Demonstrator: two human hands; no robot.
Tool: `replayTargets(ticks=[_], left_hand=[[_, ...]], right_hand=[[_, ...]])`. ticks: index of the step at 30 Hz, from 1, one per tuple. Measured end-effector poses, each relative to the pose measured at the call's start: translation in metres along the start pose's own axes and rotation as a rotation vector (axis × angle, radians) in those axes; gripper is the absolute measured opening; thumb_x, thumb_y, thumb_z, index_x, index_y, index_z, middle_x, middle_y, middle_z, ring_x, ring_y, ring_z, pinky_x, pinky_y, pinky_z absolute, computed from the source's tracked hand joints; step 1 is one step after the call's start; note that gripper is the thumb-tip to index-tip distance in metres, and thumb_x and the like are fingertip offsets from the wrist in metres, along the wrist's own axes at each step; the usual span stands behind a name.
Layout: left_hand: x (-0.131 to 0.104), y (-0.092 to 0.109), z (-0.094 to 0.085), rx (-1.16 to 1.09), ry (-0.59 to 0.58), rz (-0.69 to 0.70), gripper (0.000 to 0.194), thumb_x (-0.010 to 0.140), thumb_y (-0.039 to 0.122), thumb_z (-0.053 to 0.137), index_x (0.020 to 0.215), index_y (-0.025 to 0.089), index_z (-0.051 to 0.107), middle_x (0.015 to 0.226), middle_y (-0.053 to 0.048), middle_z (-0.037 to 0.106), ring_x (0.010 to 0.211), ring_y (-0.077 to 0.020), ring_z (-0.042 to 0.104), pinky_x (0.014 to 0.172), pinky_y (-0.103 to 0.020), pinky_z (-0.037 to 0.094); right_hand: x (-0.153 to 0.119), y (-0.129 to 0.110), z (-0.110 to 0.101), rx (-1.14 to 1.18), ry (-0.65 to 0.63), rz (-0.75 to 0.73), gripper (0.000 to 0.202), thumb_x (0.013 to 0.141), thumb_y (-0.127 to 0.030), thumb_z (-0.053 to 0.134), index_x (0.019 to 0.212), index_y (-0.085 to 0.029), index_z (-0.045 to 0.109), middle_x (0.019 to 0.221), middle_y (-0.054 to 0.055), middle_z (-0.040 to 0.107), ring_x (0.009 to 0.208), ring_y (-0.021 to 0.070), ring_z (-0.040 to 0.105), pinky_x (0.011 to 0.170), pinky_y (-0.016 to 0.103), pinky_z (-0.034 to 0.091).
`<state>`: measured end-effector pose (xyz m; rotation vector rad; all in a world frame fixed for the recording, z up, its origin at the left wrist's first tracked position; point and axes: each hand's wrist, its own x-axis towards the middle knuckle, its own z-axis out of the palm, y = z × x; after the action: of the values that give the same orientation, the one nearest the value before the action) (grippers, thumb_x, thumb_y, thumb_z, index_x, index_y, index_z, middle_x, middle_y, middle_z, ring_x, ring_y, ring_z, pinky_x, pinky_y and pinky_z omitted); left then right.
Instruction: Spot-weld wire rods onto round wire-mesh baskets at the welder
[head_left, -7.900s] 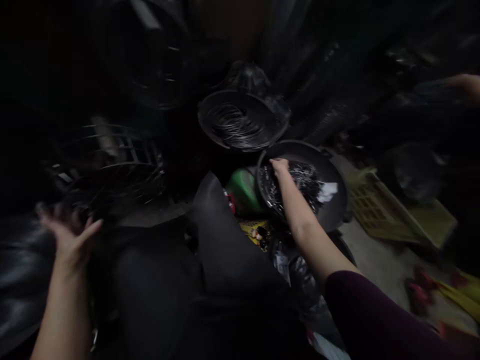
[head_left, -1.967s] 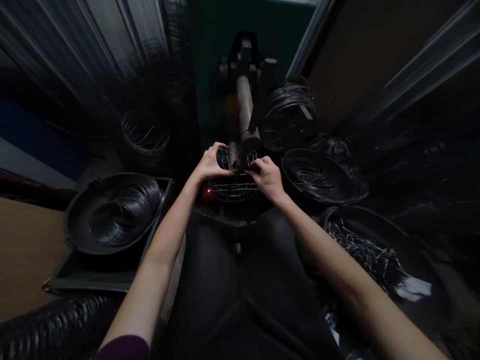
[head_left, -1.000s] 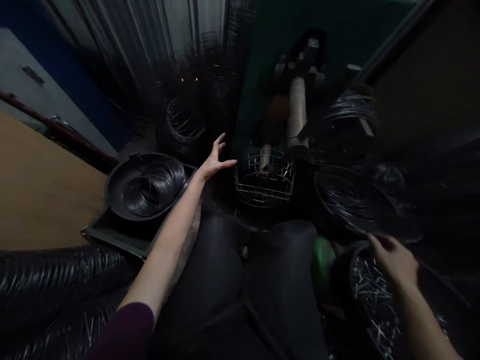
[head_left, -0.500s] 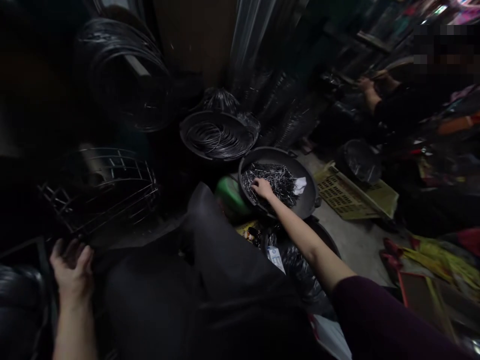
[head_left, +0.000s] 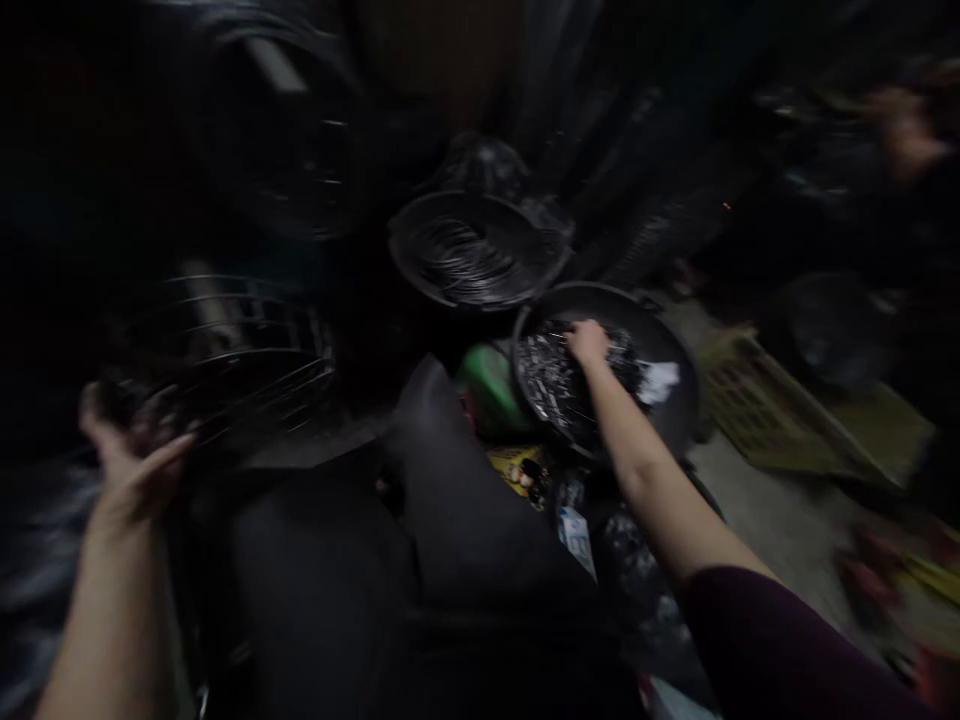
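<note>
My right hand [head_left: 589, 342] reaches down into a wide dark pan [head_left: 679, 425]. It touches a pile of short, shiny dark metal pieces [head_left: 544, 365], perhaps cut wire. Its fingers are blurred and partly hidden against the pile, so I cannot tell what they hold. White paper or cloth [head_left: 660, 382] lies in the pan, right of the hand. At the far left my left hand [head_left: 135, 450] is raised with its fingers spread and nothing in it. Its fingertips look blackened. A wire-frame basket [head_left: 255, 330] stands just beyond it.
Another pan [head_left: 409, 225] with coiled wire [head_left: 472, 260] stands behind. A green rounded object [head_left: 491, 385] sits beside the near pan. A yellowish plastic crate [head_left: 750, 400] is on the floor to the right. Another person's blurred hand [head_left: 907, 130] shows at upper right.
The view has swung, shifting the pans rightward, and is darker and more blurred. My right hand has moved further over the middle of the pile. My left hand stays open, slightly higher.
</note>
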<state>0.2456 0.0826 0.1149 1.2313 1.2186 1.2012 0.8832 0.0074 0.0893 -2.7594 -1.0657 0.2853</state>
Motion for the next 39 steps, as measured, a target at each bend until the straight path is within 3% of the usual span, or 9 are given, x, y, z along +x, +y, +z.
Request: replayTargets(ticks=[5, 8, 14, 19, 23, 26, 30, 34, 39], left_hand=[[-0.009, -0.017, -0.010, -0.017, 0.122, 0.088, 0.126, 0.035, 0.042, 0.098, 0.138, 0.059, 0.028, 0.116, 0.006, 0.064, 0.118, -0.0232, 0.062, 0.099, -0.044, 0.053], [-0.021, -0.005, -0.007, 0.077, 0.108, 0.175, 0.130, 0.041, 0.052, 0.095, 0.144, 0.048, 0.016, 0.127, -0.002, 0.056, 0.126, -0.0243, 0.058, 0.098, -0.037, 0.053], [-0.050, 0.027, 0.010, 0.320, 0.063, 0.366, 0.113, 0.050, 0.068, 0.085, 0.140, 0.034, 0.026, 0.134, -0.009, 0.049, 0.131, -0.0264, 0.052, 0.110, -0.042, 0.044], [-0.061, 0.059, 0.034, 0.591, -0.022, 0.568, 0.085, 0.058, 0.047, 0.088, 0.129, 0.025, 0.047, 0.130, -0.011, 0.052, 0.125, -0.0291, 0.051, 0.110, -0.046, 0.042], [-0.063, 0.078, 0.056, 0.830, -0.036, 0.535, 0.067, 0.056, 0.035, 0.088, 0.116, 0.024, 0.061, 0.131, -0.011, 0.048, 0.124, -0.0328, 0.047, 0.108, -0.050, 0.042], [-0.064, 0.083, 0.064, 0.891, -0.049, 0.545, 0.058, 0.058, 0.032, 0.086, 0.112, 0.023, 0.064, 0.133, -0.012, 0.046, 0.125, -0.0337, 0.045, 0.107, -0.051, 0.042], [-0.065, 0.084, 0.063, 0.891, -0.030, 0.530, 0.061, 0.059, 0.035, 0.086, 0.115, 0.023, 0.064, 0.132, -0.013, 0.046, 0.124, -0.0336, 0.046, 0.107, -0.052, 0.043], [-0.066, 0.083, 0.063, 0.845, -0.001, 0.516, 0.061, 0.059, 0.032, 0.086, 0.115, 0.022, 0.064, 0.131, -0.013, 0.047, 0.124, -0.0330, 0.047, 0.106, -0.051, 0.044], [-0.063, 0.079, 0.067, 0.810, 0.006, 0.508, 0.061, 0.059, 0.032, 0.087, 0.115, 0.023, 0.064, 0.130, -0.012, 0.046, 0.126, -0.0328, 0.046, 0.107, -0.051, 0.043]], right_hand=[[-0.051, -0.034, -0.019, 0.203, 0.053, -0.218, 0.042, 0.096, -0.041, 0.046, 0.115, -0.014, 0.071, 0.119, 0.019, 0.068, 0.115, 0.0375, 0.062, 0.096, 0.052, 0.046], [-0.106, -0.057, -0.013, 0.682, 0.098, -0.350, 0.032, 0.085, -0.052, 0.063, 0.103, -0.028, 0.074, 0.105, 0.010, 0.073, 0.099, 0.0328, 0.068, 0.088, 0.051, 0.051], [-0.208, -0.116, 0.023, 0.778, -0.400, -0.533, 0.038, 0.071, -0.057, 0.068, 0.084, -0.022, 0.075, 0.091, 0.007, 0.075, 0.088, 0.0264, 0.069, 0.086, 0.044, 0.054], [-0.243, -0.176, -0.024, 0.755, -0.558, -0.734, 0.049, 0.075, -0.050, 0.071, 0.113, -0.020, 0.072, 0.078, 0.003, 0.071, 0.069, 0.0175, 0.064, 0.068, 0.032, 0.053], [-0.263, -0.238, -0.054, 0.625, -0.795, -0.939, 0.033, 0.080, -0.047, 0.069, 0.092, -0.018, 0.077, 0.078, 0.004, 0.073, 0.071, 0.0178, 0.066, 0.066, 0.029, 0.051], [-0.268, -0.268, -0.053, 0.469, -0.510, -1.103, 0.024, 0.086, -0.040, 0.065, 0.087, -0.019, 0.078, 0.085, 0.004, 0.076, 0.079, 0.0187, 0.070, 0.072, 0.028, 0.050], [-0.277, -0.271, -0.051, 0.036, -0.114, -1.381, 0.038, 0.092, -0.043, 0.059, 0.121, -0.021, 0.071, 0.114, 0.008, 0.074, 0.092, 0.0234, 0.072, 0.068, 0.029, 0.050], [-0.283, -0.263, -0.052, -0.302, 0.025, -1.499, 0.047, 0.099, -0.037, 0.046, 0.141, -0.020, 0.056, 0.133, 0.011, 0.063, 0.081, 0.0213, 0.073, 0.057, 0.029, 0.046], [-0.273, -0.263, -0.045, -0.291, 0.185, -1.617, 0.037, 0.100, -0.030, 0.044, 0.130, -0.025, 0.065, 0.125, 0.005, 0.068, 0.067, 0.0160, 0.071, 0.056, 0.027, 0.044]])
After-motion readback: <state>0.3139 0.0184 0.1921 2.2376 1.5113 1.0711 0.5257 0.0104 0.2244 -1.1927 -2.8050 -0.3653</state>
